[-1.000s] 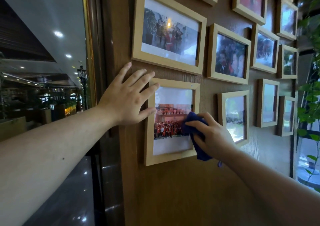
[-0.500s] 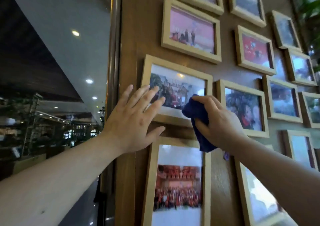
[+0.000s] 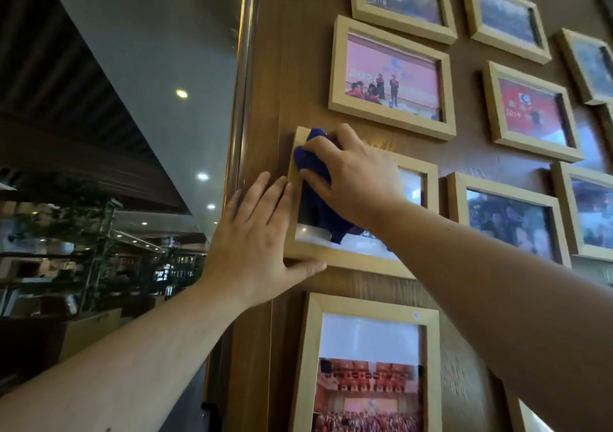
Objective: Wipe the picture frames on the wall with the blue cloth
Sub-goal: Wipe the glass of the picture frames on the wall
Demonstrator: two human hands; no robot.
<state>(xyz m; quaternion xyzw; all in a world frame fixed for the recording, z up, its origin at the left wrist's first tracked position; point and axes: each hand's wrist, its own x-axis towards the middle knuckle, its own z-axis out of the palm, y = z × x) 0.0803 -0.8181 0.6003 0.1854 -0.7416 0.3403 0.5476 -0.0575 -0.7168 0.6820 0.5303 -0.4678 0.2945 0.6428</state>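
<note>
Wall (image 3: pixel 471 156): brown wood-grain panel, upright, hung with many light wooden picture frames in staggered rows.
Wiped frame (image 3: pixel 351 259): light wood, at the panel's left edge, in the row below the frame with the pink stage photo (image 3: pixel 391 77); glass partly hidden by cloth and hand.
Blue cloth (image 3: pixel 315 196): dark blue, bunched, pressed on the upper left corner and left part of the glass of the wiped frame, a tail hanging down to the photo's lower white margin.
Right hand (image 3: pixel 355 179): closed around the blue cloth, fingers curled over the bunch, palm toward the glass.
Left hand (image 3: pixel 255 236): open and flat, fingers together against the frame's left side, thumb spread under its bottom edge; gripping nothing.
Lower frame (image 3: pixel 365 365): directly beneath, group photo in a red hall, white margin above.
Panel edge (image 3: pixel 242 83): metallic vertical strip bordering a glass pane.
Room beyond the glass (image 3: pixel 99 232): dim interior, round recessed ceiling lights (image 3: pixel 181 93), dark slatted ceiling section, plants and shelving, details unclear.
</note>
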